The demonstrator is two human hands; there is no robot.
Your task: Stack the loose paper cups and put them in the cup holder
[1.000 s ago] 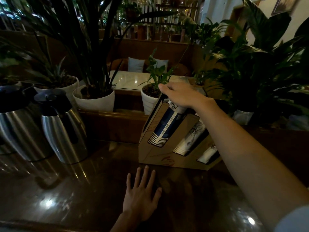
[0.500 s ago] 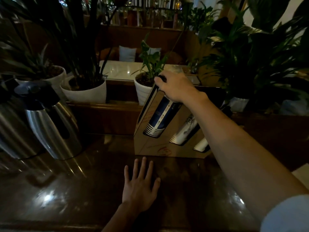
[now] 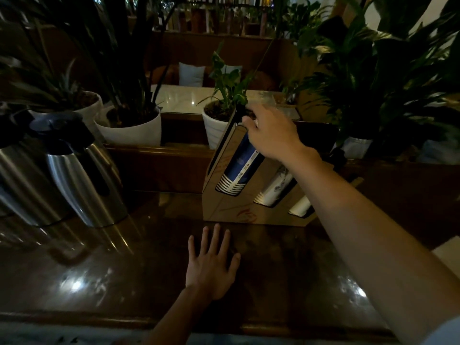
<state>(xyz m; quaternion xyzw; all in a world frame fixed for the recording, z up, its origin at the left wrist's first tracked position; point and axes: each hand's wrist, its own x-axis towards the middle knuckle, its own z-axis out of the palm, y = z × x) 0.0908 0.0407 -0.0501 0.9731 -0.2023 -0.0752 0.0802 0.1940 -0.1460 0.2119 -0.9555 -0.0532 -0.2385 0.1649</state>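
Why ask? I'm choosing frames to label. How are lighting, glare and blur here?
Head view: dim overall, yet the blue cup stack in the cup holder is readable; glare spots on the countertop; the steel jugs at left are motion-smeared; wide-angle bending toward the edges.

Steel jugs (image 3: pixel 82 170) stood left of left hand (image 3: pixel 211 267) on glossy dark surface (image 3: pixel 99 270). White plant pots (image 3: pixel 132 128) sat beyond it, pale cushion (image 3: pixel 191 74) farther back.
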